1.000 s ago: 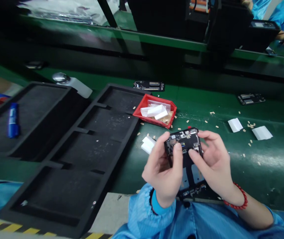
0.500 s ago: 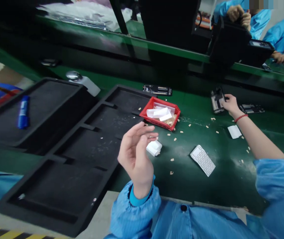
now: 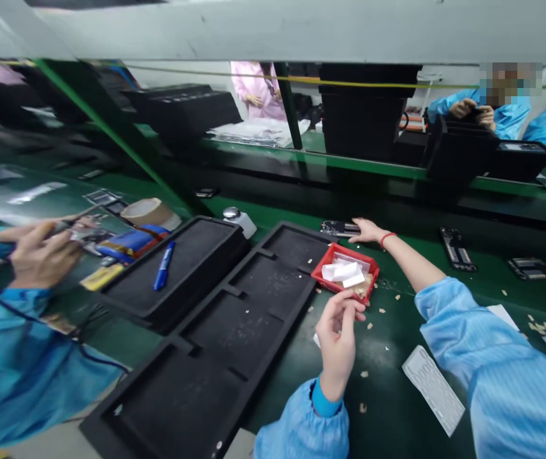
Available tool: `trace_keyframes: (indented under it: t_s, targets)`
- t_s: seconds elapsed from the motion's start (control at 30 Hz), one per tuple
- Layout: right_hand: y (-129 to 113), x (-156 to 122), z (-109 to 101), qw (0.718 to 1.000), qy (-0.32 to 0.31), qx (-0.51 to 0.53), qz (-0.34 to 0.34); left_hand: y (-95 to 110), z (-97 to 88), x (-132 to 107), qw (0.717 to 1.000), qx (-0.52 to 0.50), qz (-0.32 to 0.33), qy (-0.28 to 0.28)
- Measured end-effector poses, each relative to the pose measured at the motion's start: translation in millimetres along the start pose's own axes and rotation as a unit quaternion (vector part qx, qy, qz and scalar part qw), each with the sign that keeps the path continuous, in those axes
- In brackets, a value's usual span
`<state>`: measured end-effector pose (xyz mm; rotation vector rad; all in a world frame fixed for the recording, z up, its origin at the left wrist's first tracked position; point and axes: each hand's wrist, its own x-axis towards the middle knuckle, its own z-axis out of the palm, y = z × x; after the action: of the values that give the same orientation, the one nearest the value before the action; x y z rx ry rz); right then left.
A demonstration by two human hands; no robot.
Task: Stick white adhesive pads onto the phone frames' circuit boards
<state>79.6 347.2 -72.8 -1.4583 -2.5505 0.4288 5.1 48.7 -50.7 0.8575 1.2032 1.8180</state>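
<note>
My right hand (image 3: 368, 231) reaches far across the green bench, thumb and fingers around the right end of a dark phone frame (image 3: 334, 228) lying behind the red bin. My left hand (image 3: 337, 341) hovers in front of the red bin (image 3: 319, 273), fingers loosely bent and apart, with nothing visible in them. Folded white paper (image 3: 348, 273) and small tan pieces lie inside that bin. Two more phone frames rest to the right: one phone frame (image 3: 458, 248) and another phone frame (image 3: 540, 268). A white sheet of labels (image 3: 434, 390) lies near my right sleeve.
A long black compartmented tray (image 3: 253, 299) runs along my left. Beyond it, a blue marker (image 3: 164, 266) lies on a black box (image 3: 201, 255), near a pump bottle (image 3: 239, 221). A co-worker's hand (image 3: 46, 255) works at far left. Tan scraps dot the bench.
My right hand has let go of the phone frame it held, which now lies on the bench, and moved left to another one. The view has tilted up and turned left.
</note>
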Motion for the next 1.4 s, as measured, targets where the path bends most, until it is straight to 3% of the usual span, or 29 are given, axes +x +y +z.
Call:
trace_keyframes:
  t_s: [0.13, 0.27, 0.33, 0.47, 0.6, 0.87, 1.0, 1.1, 1.27, 1.4]
  targets:
    - [24, -22, -23, 1.0, 0.013, -0.006, 0.011, -2, -7.7, 6, 0.999, -0.017, -0.04, -0.004]
    - [37, -95, -41, 0.994, 0.102, 0.006, 0.03, -2, -8.3, 9, 0.996, -0.046, -0.078, 0.005]
    - [28, -146, -40, 0.987, 0.155, 0.021, 0.016, -1, -4.4, 7, 0.994, -0.062, -0.087, 0.014]
    - [-14, -246, -22, 0.973, 0.217, 0.063, -0.053, 7, 4.8, -1, 0.994, -0.075, -0.076, 0.01]
    - [-54, -298, -15, 0.957, 0.247, 0.125, -0.088, 23, 6.4, -17, 0.999, -0.01, -0.051, 0.005]
    - [-107, -288, -56, 0.901, 0.257, 0.333, -0.107, 39, 13.6, -47, 0.988, 0.098, 0.12, 0.024]
    - [-116, -290, -57, 0.891, 0.281, 0.325, -0.143, 42, 12.2, -50, 0.964, 0.176, 0.198, 0.011]
    - [-116, -295, -54, 0.888, 0.315, 0.276, -0.189, 44, 9.6, -50, 0.965, 0.163, 0.206, -0.003]
    - [-117, -295, -56, 0.893, 0.297, 0.262, -0.215, 43, 6.6, -49, 0.968, 0.143, 0.208, -0.009]
    - [-117, -293, -58, 0.895, 0.306, 0.265, -0.185, 43, 5.3, -49, 0.962, 0.17, 0.212, -0.032]
